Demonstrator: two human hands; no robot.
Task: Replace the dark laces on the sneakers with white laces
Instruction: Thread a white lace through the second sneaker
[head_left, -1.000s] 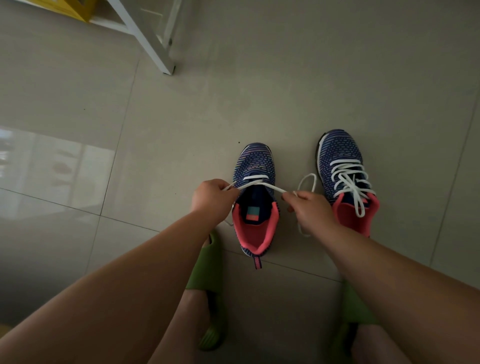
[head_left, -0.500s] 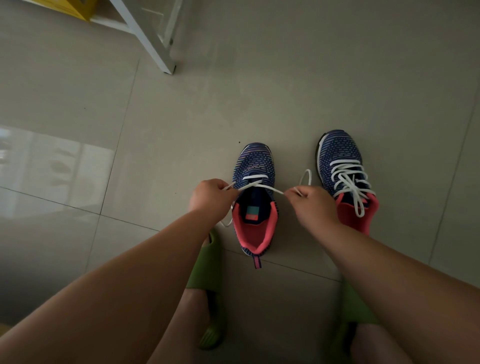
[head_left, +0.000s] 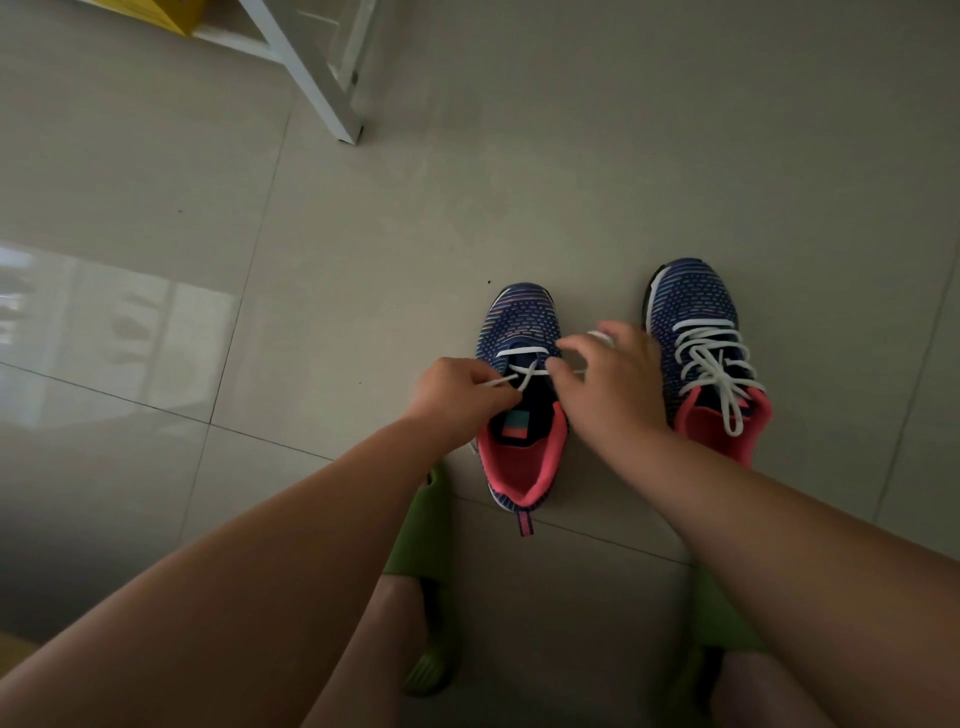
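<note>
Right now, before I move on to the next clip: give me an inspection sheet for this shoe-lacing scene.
Surface: grey tiled floor, glossy, window glare at left.
Job's things: left sneaker has one white bar and one cross of white lace; upper eyelets unlaced. Right sneaker fully laced in white, ends loose over its tongue. No dark laces seen.
Clutter: nothing seen.
Grippers: left hand pinches one lace strand; right hand has fingers spread over the sneaker's right side; its grip cannot be told.
Cables: nothing seen.
Surroundings: white furniture leg, yellow object at top edge, green slippers on the person's feet.
</note>
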